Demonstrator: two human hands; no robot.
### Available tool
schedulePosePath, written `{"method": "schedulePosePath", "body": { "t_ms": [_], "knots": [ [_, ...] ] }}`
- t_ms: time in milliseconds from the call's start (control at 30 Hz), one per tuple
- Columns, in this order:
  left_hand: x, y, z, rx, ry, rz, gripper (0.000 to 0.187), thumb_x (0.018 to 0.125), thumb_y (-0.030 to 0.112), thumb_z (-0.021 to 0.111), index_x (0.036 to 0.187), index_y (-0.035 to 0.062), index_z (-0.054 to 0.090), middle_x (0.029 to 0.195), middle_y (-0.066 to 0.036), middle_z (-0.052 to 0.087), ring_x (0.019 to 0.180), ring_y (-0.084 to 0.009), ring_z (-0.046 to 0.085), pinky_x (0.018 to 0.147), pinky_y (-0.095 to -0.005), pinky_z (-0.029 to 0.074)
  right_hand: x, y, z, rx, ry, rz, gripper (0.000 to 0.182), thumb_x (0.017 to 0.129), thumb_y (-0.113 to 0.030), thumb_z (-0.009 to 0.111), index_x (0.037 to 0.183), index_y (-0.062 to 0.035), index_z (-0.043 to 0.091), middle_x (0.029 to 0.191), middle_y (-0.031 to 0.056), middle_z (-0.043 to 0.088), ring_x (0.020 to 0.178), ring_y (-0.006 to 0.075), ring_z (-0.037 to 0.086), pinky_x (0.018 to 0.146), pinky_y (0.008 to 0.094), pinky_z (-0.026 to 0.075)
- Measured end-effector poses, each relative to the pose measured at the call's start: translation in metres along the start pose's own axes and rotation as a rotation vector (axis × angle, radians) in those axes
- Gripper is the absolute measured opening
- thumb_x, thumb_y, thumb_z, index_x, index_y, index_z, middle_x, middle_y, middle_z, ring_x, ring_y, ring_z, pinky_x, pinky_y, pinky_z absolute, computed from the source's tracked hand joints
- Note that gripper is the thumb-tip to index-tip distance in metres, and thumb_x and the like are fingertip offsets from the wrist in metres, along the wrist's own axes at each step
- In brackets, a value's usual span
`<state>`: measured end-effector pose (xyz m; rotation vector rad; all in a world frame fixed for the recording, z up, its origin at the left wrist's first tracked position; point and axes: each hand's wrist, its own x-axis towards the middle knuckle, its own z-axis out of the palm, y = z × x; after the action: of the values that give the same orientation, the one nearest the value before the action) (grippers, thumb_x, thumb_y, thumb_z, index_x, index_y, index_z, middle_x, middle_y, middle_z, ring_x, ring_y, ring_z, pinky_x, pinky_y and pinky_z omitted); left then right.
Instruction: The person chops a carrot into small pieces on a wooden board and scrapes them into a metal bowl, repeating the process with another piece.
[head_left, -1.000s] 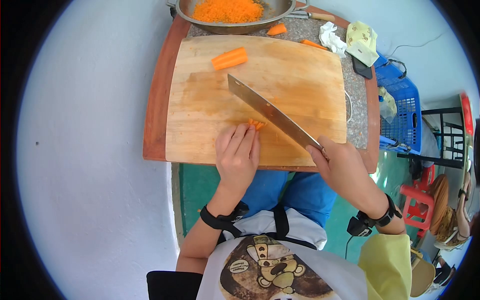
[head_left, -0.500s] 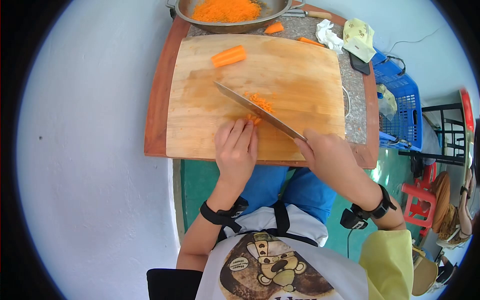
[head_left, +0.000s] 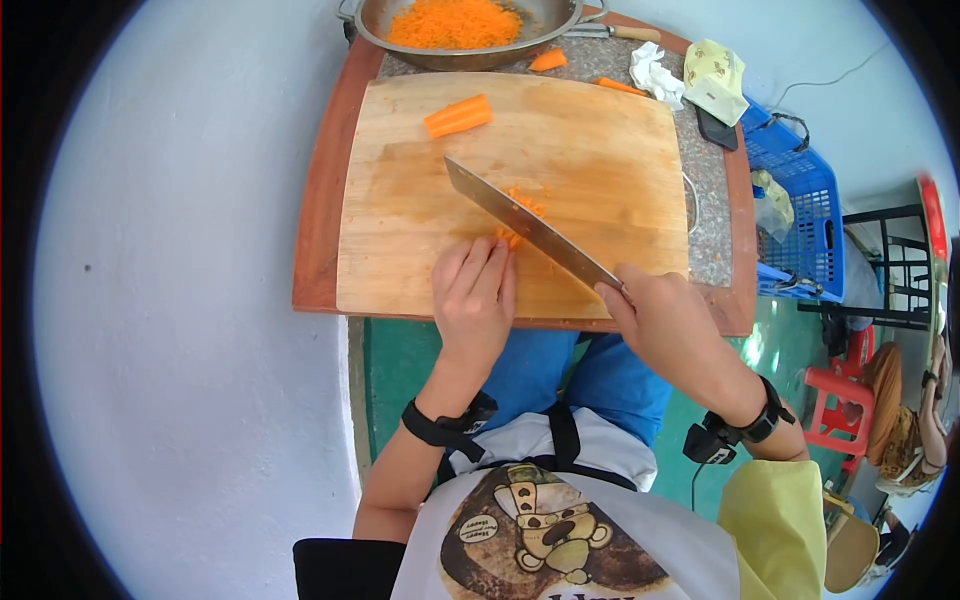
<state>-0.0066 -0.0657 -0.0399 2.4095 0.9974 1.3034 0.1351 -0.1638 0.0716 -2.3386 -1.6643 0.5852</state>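
Observation:
My right hand point(head_left: 668, 318) is closed around the handle of a wide-bladed kitchen knife point(head_left: 530, 225), whose blade slants up and left over the wooden cutting board point(head_left: 600, 130). My left hand point(head_left: 474, 295) rests on the board near its front edge, fingertips bent down on thin carrot strips point(head_left: 510, 237) close beside the blade. Small chopped carrot bits point(head_left: 527, 199) lie just beyond the knife, partly hidden by it. Farther back on the board lies a thick peeled carrot piece point(head_left: 458, 116).
A metal pan point(head_left: 545, 38) of shredded carrot stands behind the board. Near it are a carrot end point(head_left: 548, 60), a wooden-handled tool point(head_left: 635, 33), crumpled tissue point(head_left: 657, 75) and a dark phone point(head_left: 717, 128). Blue crates point(head_left: 815, 190) stand right; a wall is left.
The knife blade has lifted and tipped a little, its tip shifting right. My left hand stays on the carrot strips. The view has shifted slightly.

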Motion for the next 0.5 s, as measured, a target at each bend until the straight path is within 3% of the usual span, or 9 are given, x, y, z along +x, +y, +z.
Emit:
{"method": "schedulePosePath", "body": {
  "t_ms": [500],
  "knots": [
    [0.0,0.002,0.0,0.025,0.041,-0.003,0.014,0.069,0.001,0.07,0.082,-0.0005,0.067,0.085,-0.008,0.064,0.084,-0.0243,0.058,0.074,-0.0342,0.044,-0.003,-0.005,-0.005,0.012,0.022,-0.046,0.022,0.087,-0.021,0.054,0.075,-0.0029,0.05,0.055,0.0191,0.054,0.053,0.0395,0.056,0.049,0.0479,0.044]
  ]
}}
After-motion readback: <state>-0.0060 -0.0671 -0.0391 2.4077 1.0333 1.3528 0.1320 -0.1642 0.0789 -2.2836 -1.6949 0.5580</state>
